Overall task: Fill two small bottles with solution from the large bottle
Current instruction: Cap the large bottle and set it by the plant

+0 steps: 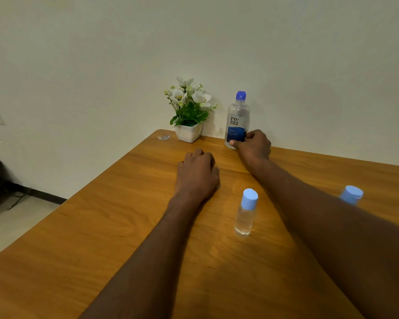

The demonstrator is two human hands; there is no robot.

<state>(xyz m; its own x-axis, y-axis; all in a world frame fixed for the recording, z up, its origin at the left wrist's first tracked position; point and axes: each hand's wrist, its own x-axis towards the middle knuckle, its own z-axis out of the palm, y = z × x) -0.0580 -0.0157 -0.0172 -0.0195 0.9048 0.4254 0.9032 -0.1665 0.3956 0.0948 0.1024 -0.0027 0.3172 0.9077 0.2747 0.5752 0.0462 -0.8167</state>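
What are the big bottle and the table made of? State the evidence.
Big bottle: likely clear glossy plastic, since the wall shows through it; its blue cap looks like opaque plastic.
Table: wood or wood-look laminate, with visible grain and a soft sheen.

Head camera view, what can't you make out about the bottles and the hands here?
- Second small clear bottle with a light blue cap: only the cap shows; the right forearm hides its body and fill level.
- Large clear solution bottle with a blue cap: the right hand covers its base; the small label print is unreadable.
- Left hand: fingers curl under, hidden by its back.
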